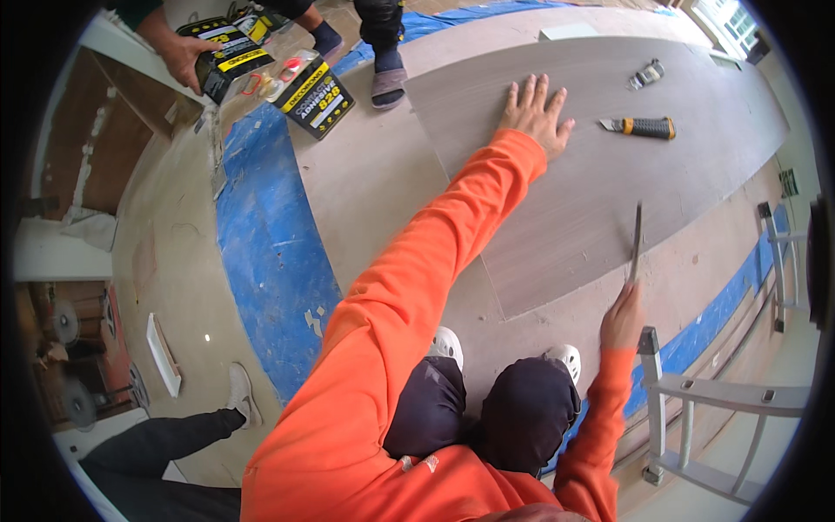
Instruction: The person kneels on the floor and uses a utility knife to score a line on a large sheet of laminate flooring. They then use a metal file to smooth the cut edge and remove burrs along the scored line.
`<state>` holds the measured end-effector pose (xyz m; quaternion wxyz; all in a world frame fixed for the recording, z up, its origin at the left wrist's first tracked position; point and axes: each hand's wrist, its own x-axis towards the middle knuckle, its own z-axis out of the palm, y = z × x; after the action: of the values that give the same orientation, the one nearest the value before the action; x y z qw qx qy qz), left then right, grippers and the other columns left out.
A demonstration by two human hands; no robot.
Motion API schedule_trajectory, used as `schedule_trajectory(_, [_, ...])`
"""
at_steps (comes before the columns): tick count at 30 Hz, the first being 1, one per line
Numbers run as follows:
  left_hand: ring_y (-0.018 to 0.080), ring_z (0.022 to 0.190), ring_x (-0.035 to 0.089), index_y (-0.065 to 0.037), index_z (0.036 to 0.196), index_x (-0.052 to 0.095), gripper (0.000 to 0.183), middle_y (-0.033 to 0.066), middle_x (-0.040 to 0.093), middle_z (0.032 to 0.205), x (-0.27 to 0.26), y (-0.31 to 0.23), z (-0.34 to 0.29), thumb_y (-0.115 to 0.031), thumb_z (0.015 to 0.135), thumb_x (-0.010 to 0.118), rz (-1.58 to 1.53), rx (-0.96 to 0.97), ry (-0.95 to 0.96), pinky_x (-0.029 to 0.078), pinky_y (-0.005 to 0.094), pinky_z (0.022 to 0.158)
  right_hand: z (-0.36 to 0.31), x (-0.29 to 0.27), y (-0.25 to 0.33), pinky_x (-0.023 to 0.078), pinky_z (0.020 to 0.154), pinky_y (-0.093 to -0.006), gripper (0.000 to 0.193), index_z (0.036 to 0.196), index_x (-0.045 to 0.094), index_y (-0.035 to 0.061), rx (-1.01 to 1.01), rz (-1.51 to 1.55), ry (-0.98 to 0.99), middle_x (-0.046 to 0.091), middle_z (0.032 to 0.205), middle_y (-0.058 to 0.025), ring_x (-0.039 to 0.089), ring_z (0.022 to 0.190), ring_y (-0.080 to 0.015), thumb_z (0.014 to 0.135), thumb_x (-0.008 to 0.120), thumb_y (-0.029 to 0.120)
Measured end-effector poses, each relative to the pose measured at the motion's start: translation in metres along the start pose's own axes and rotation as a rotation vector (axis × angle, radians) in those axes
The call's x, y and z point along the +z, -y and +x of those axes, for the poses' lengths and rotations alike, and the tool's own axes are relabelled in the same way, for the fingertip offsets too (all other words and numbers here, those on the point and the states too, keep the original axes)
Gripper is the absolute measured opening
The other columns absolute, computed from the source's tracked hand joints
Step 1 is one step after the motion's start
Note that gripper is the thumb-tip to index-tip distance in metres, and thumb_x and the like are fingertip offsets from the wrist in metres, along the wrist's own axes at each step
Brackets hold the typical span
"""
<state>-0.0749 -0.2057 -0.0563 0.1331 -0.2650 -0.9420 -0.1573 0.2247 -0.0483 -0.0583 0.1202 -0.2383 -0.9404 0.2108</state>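
Observation:
A large grey-brown sheet (522,217) with a faint wood-like grain lies flat on the floor before me. My left hand (535,117) rests on its far part, palm down with the fingers spread. At the lower right, my right hand (621,317) is closed round a thin, dark, narrow tool (637,239) that points away from me; whether it is a file or a blade is unclear. A black-and-orange utility knife (648,128) lies on the sheet to the right of my left hand, its blade out. Beyond it lies a small clear-and-dark container (646,75).
A black-and-yellow adhesive tin (317,100) stands at the far left. Another person's hand (187,61) holds a second tin. Blue floor covering (270,244) runs along the left. An aluminium ladder (722,391) lies at the right. Another person's leg (165,444) reaches in lower left.

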Motion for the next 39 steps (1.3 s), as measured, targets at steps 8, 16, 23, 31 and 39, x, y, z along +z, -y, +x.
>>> schedule_trajectory(8, [0.0325,0.147,0.023,-0.021,0.152,0.033,0.064,0.0113,0.029,0.158,0.010,-0.008,0.018,-0.054,0.097,0.034,0.003,0.037,0.047,0.013,0.0540,0.119,0.009,-0.002,0.002,0.041,0.055,-0.0574,0.023,0.107,0.052,0.0020,0.003,0.048,-0.058,0.058,0.074,-0.0318,0.056,0.070,-0.0523,0.104,0.039,0.020])
schedule_trajectory(16, [0.0302,0.146,0.024,-0.015,0.149,0.038,0.061,0.0157,0.031,0.156,0.014,-0.005,0.012,-0.046,0.097,0.041,0.037,0.061,0.023,0.015,0.0488,0.119,-0.011,-0.001,-0.004,0.042,0.050,-0.0566,0.024,0.096,0.046,0.0041,0.034,-0.006,-0.088,0.055,0.060,-0.0276,0.056,0.057,-0.0491,0.102,0.045,0.027])
schedule_trajectory(23, [0.0299,0.146,0.025,-0.016,0.149,0.038,0.059,0.0148,0.031,0.156,0.009,0.006,0.010,-0.045,0.098,0.041,0.092,0.058,-0.005,0.016,0.0487,0.119,-0.062,-0.004,0.017,0.043,0.051,-0.0579,0.024,0.095,0.045,0.0047,0.055,0.023,-0.001,0.055,0.061,-0.0300,0.057,0.058,-0.0492,0.103,0.043,0.027])
schedule_trajectory(31, [0.0301,0.146,0.026,-0.016,0.150,0.038,0.060,0.0151,0.033,0.156,0.012,0.009,0.010,-0.047,0.098,0.041,0.096,0.069,0.000,0.017,0.0482,0.119,-0.046,-0.005,0.015,0.042,0.049,-0.0571,0.022,0.096,0.046,0.0057,0.070,-0.015,0.023,0.054,0.061,-0.0293,0.057,0.058,-0.0495,0.103,0.044,0.027])
schedule_trajectory(39, [0.0304,0.145,0.027,-0.016,0.149,0.039,0.060,0.0150,0.034,0.155,0.016,0.007,0.015,-0.046,0.098,0.042,0.107,0.099,-0.033,0.018,0.0485,0.119,-0.010,0.001,-0.006,0.043,0.055,-0.0582,0.023,0.106,0.052,0.0021,0.067,-0.069,-0.072,0.058,0.071,-0.0304,0.058,0.067,-0.0517,0.103,0.045,0.023])
